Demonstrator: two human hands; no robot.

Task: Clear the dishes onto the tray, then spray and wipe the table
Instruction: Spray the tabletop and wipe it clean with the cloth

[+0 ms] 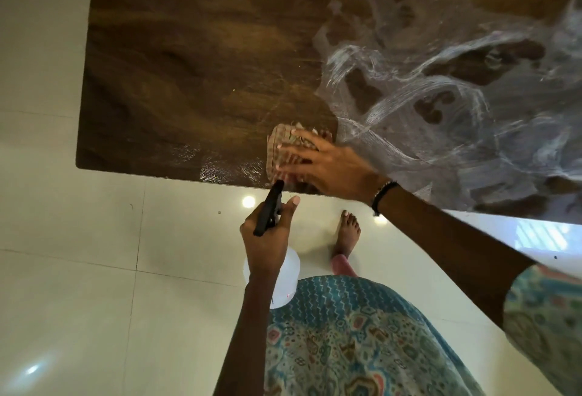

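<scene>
Writing: none could be read; no brand or label showed on the spray bottle or on the cloth.
Right hand: lay flat with fingers straight and spread, palm down, pressing the cloth onto the table; it carried nothing besides.
Right arm: reached forward and across toward the left hand's side, forearm nearly straight, with a dark beaded bracelet at the wrist and a patterned sleeve at the upper arm.
Left hand: was curled round the neck of the spray bottle, index finger raised beside the black trigger head.
Left arm: rose from the body toward the table edge, the hand held off the table and just nearer the body than the right hand.
Hands, relation: were close together but apart, the black nozzle tip nearly meeting the underside of the right hand.
Cloth: a checked rag, blurred, lay under and just beyond the right fingertips, near the table's front edge.
Spray bottle: white translucent body hung below the left hand, over the patterned dress.
Table: dark wood-grain top; white streaks of wet spray spread to the right of and beyond the right hand; a duller dry area lay beyond the left hand.
Floor: pale glossy tiles lay beneath both hands, with one bare foot under the right wrist.
</scene>
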